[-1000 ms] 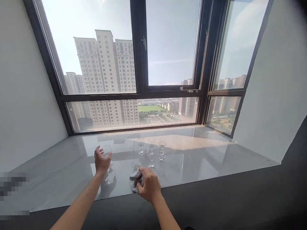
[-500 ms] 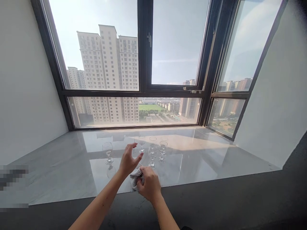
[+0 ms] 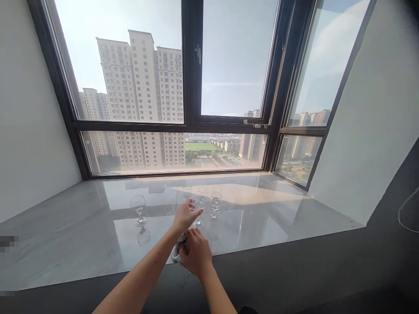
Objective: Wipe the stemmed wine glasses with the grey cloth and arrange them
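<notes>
Over the last second the left hand [image 3: 185,216] was moved from the lone glass [image 3: 139,210] to the near glass [image 3: 200,204], now at 3 o'clock from it. The lone glass had been left upright on the surface [image 3: 81,231], at 9 o'clock from that hand, well apart. Left grip: thumb and fingertips were seen apart at the bowl of the near glass; whether it was clamped could not be told. Right grip: closed on the cloth [image 3: 176,255], at 9 o'clock, near the surface's front edge; no clear shift was noted. The near glass was seen upright, with the side glass [image 3: 215,203] at 2 o'clock. Attention was judged to have been passed from one glass to another, with the cloth kept ready.
</notes>
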Demonstrator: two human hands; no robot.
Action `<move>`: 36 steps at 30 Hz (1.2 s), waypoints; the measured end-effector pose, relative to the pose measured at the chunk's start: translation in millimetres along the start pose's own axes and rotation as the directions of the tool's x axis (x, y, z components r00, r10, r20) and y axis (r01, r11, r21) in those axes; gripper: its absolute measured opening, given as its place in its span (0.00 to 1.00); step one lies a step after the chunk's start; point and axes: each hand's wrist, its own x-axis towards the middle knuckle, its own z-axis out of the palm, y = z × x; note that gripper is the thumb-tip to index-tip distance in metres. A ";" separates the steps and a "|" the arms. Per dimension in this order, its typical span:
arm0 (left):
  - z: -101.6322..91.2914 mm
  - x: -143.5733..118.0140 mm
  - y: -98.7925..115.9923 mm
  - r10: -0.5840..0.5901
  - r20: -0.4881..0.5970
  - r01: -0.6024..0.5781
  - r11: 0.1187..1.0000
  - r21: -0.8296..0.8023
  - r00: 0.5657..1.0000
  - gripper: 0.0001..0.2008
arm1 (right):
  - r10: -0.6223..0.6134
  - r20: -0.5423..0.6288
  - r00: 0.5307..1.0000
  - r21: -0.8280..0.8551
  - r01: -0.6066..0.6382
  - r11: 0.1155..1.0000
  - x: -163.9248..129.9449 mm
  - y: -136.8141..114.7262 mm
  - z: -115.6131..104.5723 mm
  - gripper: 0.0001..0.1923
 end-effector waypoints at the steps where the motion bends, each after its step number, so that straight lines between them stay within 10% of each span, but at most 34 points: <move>1: -4.9 0.3 -2.4 -0.022 -0.054 0.024 0.999 0.026 0.998 0.24 | 0.002 -0.001 1.000 0.000 -0.002 1.000 0.0 0.8 0.9 0.18; 9: -62.0 5.5 -41.2 -0.210 -0.386 0.290 0.944 0.160 0.898 0.28 | -0.027 -0.022 0.999 0.065 0.029 0.997 1.2 -0.9 -2.5 0.16; 21: -73.7 24.4 -49.3 -0.324 -0.395 0.384 0.920 0.082 0.860 0.36 | -0.027 -0.026 0.999 0.072 0.028 0.997 -0.5 0.1 -1.2 0.16; 27: -64.3 16.0 -27.0 0.046 -0.552 0.167 0.929 0.329 0.832 0.43 | -0.027 -0.013 1.000 0.064 0.028 0.998 0.3 -0.2 -0.8 0.15; 31: -57.2 25.2 -1.3 0.455 -0.325 -0.196 0.781 0.593 0.829 0.33 | -0.008 0.000 1.000 0.049 0.008 0.999 0.0 0.2 -0.5 0.15; 36: -47.8 65.6 21.5 0.359 0.177 -0.375 0.616 0.693 0.917 0.33 | 0.005 0.012 1.000 0.037 -0.005 0.999 -0.8 0.4 -1.3 0.17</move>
